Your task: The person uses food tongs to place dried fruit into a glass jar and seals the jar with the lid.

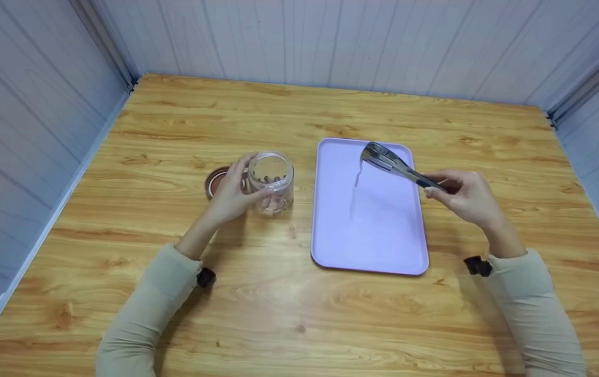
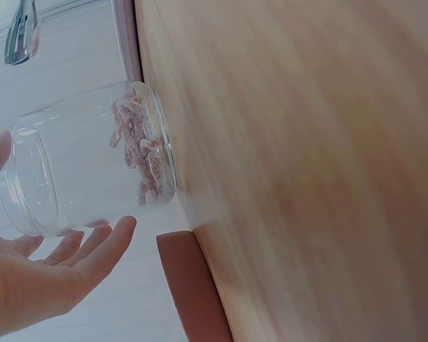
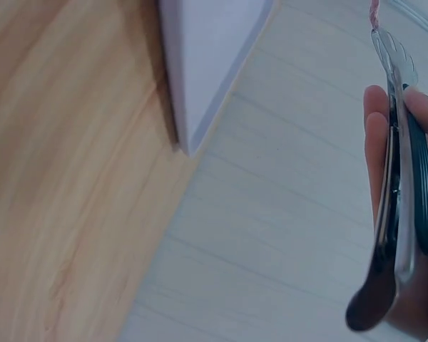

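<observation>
My left hand (image 1: 234, 195) holds a clear, open-topped jar (image 1: 282, 196) standing upright on the table, the thumb at its rim and the fingers along its far side. Several pinkish-brown, rough-coated pieces (image 2: 139, 146) lie at the jar's bottom in the left wrist view. With my right hand (image 1: 469, 195) I grip metal tongs (image 1: 391, 163) with dark handle pads. The tongs' tips are closed over the lilac tray (image 1: 373, 241). From them hangs a thin, pinkish-brown strip (image 1: 358, 175), like the pieces in the jar; its exact kind cannot be told.
A reddish-brown lid (image 1: 210, 181) lies on the wooden table (image 1: 257, 314) just left of the jar, partly behind my left hand. The tray lies right of the jar, with a raised rim. Pale panel walls (image 1: 310, 42) border the table at the back and sides.
</observation>
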Demonstrator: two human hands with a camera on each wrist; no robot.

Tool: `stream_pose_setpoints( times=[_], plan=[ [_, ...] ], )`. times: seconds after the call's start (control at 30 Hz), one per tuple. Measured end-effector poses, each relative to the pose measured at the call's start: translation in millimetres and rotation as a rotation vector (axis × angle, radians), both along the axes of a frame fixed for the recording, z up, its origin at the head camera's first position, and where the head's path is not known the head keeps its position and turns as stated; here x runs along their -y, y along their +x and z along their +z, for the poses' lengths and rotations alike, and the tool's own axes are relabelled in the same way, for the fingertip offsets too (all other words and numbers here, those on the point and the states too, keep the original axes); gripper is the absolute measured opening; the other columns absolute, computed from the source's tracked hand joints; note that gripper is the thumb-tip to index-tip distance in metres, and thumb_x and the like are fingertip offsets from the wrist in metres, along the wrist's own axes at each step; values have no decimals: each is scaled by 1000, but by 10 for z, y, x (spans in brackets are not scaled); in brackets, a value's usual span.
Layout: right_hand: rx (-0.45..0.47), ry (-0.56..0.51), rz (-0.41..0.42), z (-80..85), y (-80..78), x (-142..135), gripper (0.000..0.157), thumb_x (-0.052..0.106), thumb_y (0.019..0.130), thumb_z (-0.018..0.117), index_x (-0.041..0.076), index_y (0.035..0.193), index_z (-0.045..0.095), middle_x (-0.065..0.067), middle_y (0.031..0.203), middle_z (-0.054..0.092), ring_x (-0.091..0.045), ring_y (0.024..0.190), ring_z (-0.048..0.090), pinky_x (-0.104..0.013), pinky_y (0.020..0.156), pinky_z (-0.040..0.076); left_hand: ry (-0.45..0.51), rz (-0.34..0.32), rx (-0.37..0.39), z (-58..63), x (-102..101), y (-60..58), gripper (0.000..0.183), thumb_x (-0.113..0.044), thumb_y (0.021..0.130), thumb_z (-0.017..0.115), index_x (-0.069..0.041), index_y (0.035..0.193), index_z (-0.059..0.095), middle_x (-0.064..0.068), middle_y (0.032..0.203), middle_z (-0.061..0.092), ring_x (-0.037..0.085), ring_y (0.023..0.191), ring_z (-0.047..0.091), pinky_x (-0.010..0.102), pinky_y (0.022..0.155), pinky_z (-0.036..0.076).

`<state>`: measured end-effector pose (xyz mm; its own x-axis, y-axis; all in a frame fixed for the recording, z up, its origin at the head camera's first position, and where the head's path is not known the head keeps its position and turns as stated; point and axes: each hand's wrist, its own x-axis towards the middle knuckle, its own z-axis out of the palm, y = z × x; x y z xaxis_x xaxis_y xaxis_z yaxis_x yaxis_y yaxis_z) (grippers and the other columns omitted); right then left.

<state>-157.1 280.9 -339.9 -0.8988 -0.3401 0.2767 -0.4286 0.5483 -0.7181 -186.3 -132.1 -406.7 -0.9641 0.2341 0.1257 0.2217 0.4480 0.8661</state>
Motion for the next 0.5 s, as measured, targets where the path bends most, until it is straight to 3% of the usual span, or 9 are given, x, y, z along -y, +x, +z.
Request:
stream_pose_setpoints(
  times=[0.3, 0.5],
  plan=[
    [-68, 46, 26, 151, -57, 202, 19, -9, 80, 63, -10, 98, 66, -17, 78, 66, -5, 58, 55, -14, 47, 40, -10, 0, 3, -4, 5, -3, 78, -22, 78, 73, -11, 141, 28, 16, 138, 32, 30, 124, 33, 46, 100, 30],
    [-110, 8, 68, 190, -122, 313, 18, -11, 78, 64, -10, 97, 66, -16, 74, 66, -4, 59, 56, -15, 46, 37, 12, -12, 1, 3, 4, 9, 78, -23, 79, 72, -9, 141, 27, 16, 138, 30, 30, 123, 34, 44, 99, 32]
  ],
)
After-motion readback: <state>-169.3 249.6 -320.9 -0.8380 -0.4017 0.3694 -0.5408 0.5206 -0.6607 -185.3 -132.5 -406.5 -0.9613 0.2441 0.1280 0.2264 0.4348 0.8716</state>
